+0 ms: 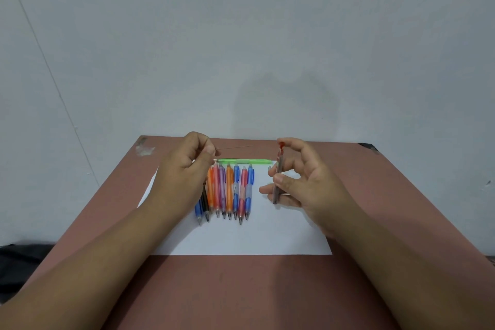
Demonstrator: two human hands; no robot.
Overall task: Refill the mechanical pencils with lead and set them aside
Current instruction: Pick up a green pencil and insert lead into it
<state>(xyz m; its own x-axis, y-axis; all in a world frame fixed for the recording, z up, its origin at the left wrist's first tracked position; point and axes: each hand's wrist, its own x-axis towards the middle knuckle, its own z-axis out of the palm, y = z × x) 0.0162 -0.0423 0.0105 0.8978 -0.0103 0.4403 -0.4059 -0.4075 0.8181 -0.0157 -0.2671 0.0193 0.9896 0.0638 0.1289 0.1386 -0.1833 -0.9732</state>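
Left hand [187,166] pinches lead [235,147]; right hand [302,185] grips lead tube [277,185].

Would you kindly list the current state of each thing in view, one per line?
left hand: raised, pinches a thin lead that sticks out to the right.
right hand: holds the lead tube upright above the paper.
lead tube: red cap at the top.
row of pencils: lying side by side on the white paper, tips toward the person.
green pencil: lying crosswise beyond the row.

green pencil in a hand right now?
No, the green pencil lies flat on the white paper, beyond the pencil row, untouched.
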